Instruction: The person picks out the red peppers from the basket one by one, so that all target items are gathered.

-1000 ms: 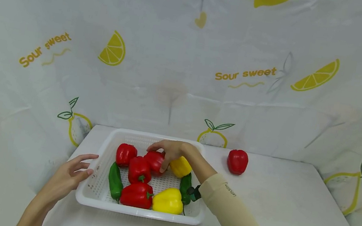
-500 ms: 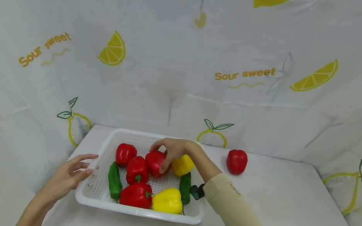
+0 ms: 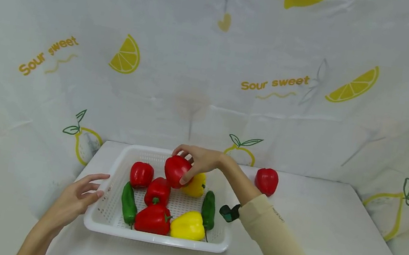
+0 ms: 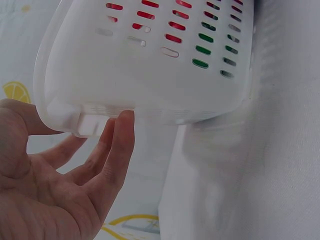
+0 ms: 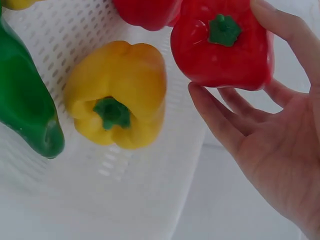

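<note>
The right hand holds a glossy red bell pepper with a short green stem, gripped between the thumb and the fingers. The pepper hangs raised over the far part of a white, rectangular, perforated plastic basket; the right wrist view shows its stem end facing the camera. The left hand holds the basket's left edge lightly, with the thumb at the rim and fingertips against the outer wall.

Partly behind the raised pepper, in the head view, sits a blocky yellow bell pepper inside the basket. Three more red ones lie in there: a far-left red pepper, a middle red pepper and a near red pepper lying on its side. Beside the last is a brighter yellow pepper. A long green pepper lies to the left, and a second long green pepper to the right.

On the white bench, right of the basket, stands a lone red pepper. A beige sleeve covers the right forearm. Behind hangs a white lemon-print sheet.
</note>
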Demonstrator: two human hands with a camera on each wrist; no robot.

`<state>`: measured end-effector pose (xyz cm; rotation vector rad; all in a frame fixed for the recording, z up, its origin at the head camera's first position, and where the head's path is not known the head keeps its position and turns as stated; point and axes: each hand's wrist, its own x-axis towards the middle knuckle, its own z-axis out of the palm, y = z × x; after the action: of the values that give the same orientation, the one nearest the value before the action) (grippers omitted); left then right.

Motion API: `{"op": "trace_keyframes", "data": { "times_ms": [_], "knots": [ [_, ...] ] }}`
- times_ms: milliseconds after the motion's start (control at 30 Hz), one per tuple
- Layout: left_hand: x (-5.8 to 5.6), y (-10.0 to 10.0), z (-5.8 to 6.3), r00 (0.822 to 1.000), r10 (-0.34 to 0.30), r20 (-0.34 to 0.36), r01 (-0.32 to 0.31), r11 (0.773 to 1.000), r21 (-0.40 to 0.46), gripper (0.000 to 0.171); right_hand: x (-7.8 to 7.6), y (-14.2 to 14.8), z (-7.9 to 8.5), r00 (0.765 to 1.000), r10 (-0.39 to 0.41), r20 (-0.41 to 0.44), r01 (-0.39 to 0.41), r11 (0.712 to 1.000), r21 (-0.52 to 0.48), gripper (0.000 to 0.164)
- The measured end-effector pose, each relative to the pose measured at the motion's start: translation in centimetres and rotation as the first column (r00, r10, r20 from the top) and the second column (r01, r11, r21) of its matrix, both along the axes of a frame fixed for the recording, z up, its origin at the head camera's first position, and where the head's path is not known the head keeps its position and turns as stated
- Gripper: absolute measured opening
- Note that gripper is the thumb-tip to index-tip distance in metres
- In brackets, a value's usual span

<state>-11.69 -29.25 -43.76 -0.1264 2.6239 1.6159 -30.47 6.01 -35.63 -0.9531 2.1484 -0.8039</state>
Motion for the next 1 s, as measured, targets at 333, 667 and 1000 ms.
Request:
{"op": "trace_keyframes", "data": {
  "times_ms": [333, 667, 1000],
  "knots": [
    [-0.2, -0.1, 0.0, 1.000, -0.003, 0.010, 0.003, 1.000, -0.008, 0.060, 0.4, 1.8, 1.6, 0.999, -0.029, 0.020, 0.031, 0.997, -0.072, 0.087],
    [-0.3, -0.2, 0.0, 1.000, 0.002, 0.031, -0.001, 1.000, -0.031, 0.061, 1.2, 3.7, 2.8, 0.998, -0.057, 0.002, 0.057, 0.979, -0.196, 0.086],
    [-0.4, -0.1, 0.0, 0.999, 0.012, 0.044, -0.011, 0.999, -0.039, 0.062, 2.0, 5.7, 3.5, 0.999, -0.046, 0.007, 0.046, 0.961, -0.274, 0.095]
  ]
}}
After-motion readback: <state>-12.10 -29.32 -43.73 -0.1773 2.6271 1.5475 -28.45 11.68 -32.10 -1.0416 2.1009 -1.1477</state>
